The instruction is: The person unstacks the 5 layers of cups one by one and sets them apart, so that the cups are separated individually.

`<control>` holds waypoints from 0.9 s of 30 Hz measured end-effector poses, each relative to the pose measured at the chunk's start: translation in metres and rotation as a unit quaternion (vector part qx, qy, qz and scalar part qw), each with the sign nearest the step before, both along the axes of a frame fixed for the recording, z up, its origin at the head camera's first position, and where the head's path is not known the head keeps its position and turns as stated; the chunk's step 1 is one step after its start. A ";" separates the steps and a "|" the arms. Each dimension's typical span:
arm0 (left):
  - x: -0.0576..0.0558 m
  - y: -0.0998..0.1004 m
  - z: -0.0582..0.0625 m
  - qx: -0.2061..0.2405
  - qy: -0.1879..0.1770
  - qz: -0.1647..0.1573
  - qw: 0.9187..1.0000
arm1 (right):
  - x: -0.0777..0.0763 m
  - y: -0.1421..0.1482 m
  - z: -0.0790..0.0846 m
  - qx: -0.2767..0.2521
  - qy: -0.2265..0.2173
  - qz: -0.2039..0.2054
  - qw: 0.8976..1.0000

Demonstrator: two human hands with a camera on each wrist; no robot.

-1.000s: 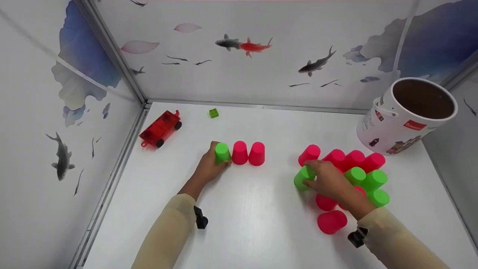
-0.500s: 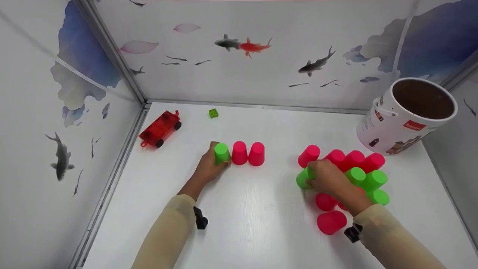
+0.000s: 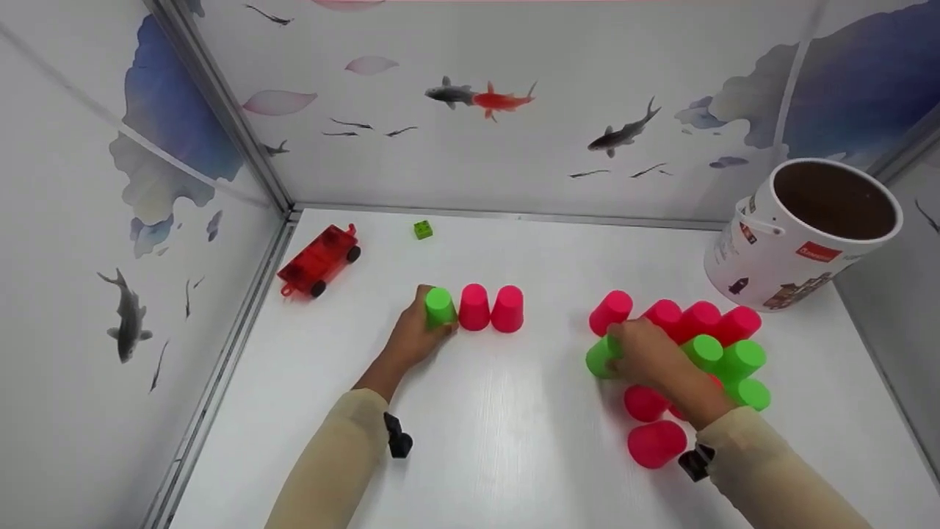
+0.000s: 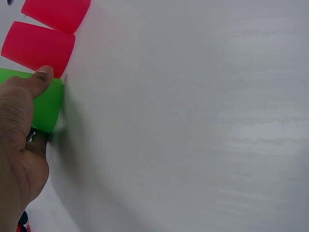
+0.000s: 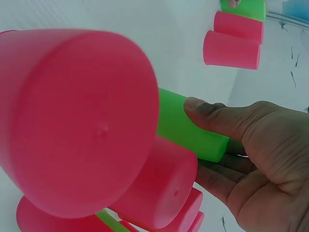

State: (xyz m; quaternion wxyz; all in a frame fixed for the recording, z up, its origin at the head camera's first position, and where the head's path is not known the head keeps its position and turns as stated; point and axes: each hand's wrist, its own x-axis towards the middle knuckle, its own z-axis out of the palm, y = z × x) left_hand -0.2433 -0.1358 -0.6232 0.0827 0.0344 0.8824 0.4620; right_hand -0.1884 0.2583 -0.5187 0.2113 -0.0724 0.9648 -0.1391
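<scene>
In the head view my left hand (image 3: 411,334) grips an upside-down green cup (image 3: 440,306), thumb at its near side. Directly right of it stand two upside-down pink cups, one (image 3: 474,308) right at the held cup and the other (image 3: 507,310) beyond. My right hand (image 3: 652,358) holds another green cup (image 3: 600,358) at the left side of a cluster. In the right wrist view the thumb lies along this cup (image 5: 183,125), with fingers on its opposite side. Around that hand are several pink cups (image 3: 701,320) and green cups (image 3: 743,358), some partly hidden by it.
A white bucket (image 3: 778,257) with a handle stands at the back right. At the back left are a red toy wagon (image 3: 319,261) and a small green block (image 3: 423,229). One pink cup (image 3: 656,444) sits nearest me. Walls (image 3: 514,169) enclose the white table (image 3: 470,441).
My right hand has shifted slightly rightward with its fingers closing farther around the green cup, which moved a little right too. The left hand stays on its cup. The head view has tilted slightly.
</scene>
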 end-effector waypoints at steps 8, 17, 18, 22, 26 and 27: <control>0.001 0.000 0.000 0.005 0.000 -0.001 1.000 | 0.001 0.002 -0.002 -0.004 0.005 0.006 1.000; -0.001 -0.002 0.002 -0.001 0.000 -0.002 1.000 | 0.002 0.002 -0.004 -0.021 0.013 0.000 1.000; -0.001 -0.002 0.002 -0.002 0.001 -0.002 1.000 | 0.002 0.002 -0.003 -0.026 0.011 -0.004 1.000; 0.000 -0.002 0.001 -0.002 0.004 -0.001 1.000 | 0.003 0.003 0.000 -0.042 -0.004 -0.025 0.999; -0.001 -0.001 0.000 0.001 0.007 -0.004 1.000 | 0.004 0.001 0.011 -0.046 0.007 -0.028 0.999; -0.001 -0.001 -0.001 0.001 0.009 -0.005 1.000 | 0.004 -0.001 0.015 -0.047 0.017 -0.024 0.998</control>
